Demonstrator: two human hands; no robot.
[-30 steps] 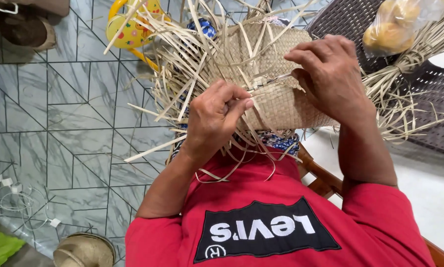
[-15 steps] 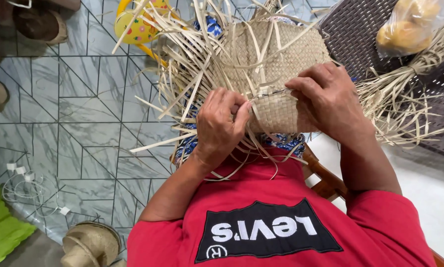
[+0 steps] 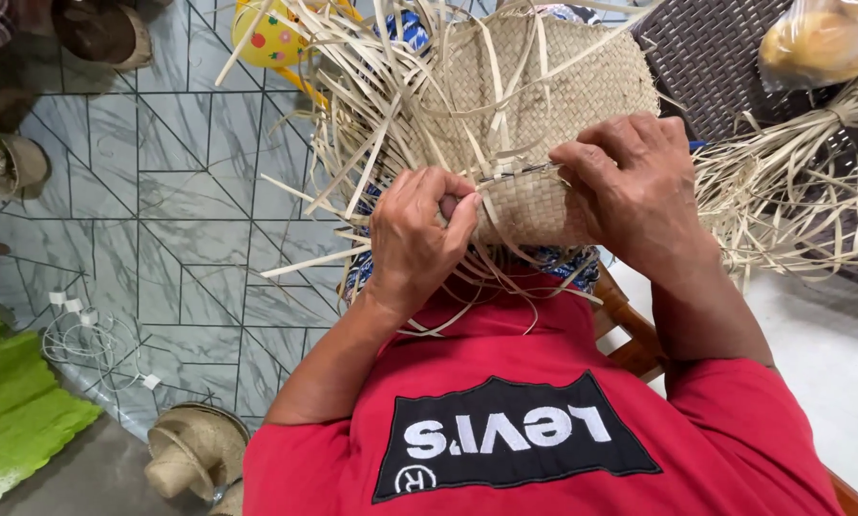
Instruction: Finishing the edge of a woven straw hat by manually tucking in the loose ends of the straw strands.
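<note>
A half-woven piece of pale straw (image 3: 544,96) rests on my lap, with several loose strips fanning out to the left and top. My left hand (image 3: 418,239) pinches strips at the near edge of the weave, fingers curled tight. My right hand (image 3: 630,191) grips the same edge from the right, fingers bent over the woven part. Both hands touch the weave, a short gap apart. I wear a red shirt (image 3: 544,430) with a black patch.
A bundle of loose straw strips (image 3: 792,191) lies on a dark woven surface (image 3: 706,57) at the right, next to a clear bag with something orange (image 3: 821,43). Woven hats (image 3: 195,449) sit on the grey tiled floor (image 3: 161,191). A yellow toy (image 3: 276,33) stands behind.
The view has shifted so the weave sits higher and more to the right. My left hand has closed tighter on the strips at the edge; my right hand keeps its grip.
</note>
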